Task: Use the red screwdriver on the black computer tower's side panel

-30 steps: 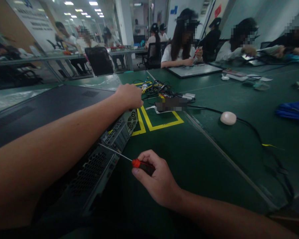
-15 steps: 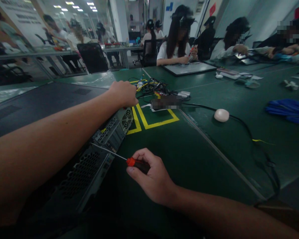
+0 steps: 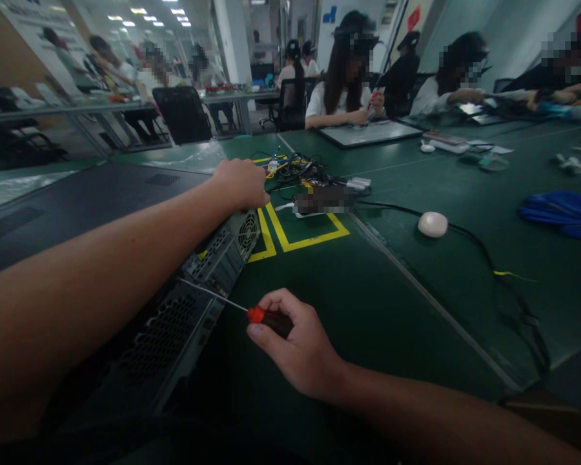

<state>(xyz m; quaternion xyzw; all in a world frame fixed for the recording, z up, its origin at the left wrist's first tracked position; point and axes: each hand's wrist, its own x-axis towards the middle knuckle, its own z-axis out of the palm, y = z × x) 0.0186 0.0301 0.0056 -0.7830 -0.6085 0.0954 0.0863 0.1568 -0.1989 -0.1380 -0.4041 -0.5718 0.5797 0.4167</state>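
Observation:
A dark desktop computer case (image 3: 77, 206) lies flat on the green table, its perforated rear panel (image 3: 193, 303) turned toward me. My left hand (image 3: 242, 183) is closed over the case's far top corner above the fan grille (image 3: 246, 232). My right hand (image 3: 295, 345) is wrapped round a screwdriver (image 3: 259, 315) with a red and black handle. Its thin shaft points left and its tip touches the rear panel.
Yellow tape marks (image 3: 295, 236) lie on the table beyond the case, with a tangle of cables (image 3: 295, 166) behind. A white round object (image 3: 432, 224) on a black cable sits to the right, and blue cloth (image 3: 561, 213) at the far right. Several people sit working at the far side.
Both hands hold the same places on the case and screwdriver. Only the view has shifted slightly.

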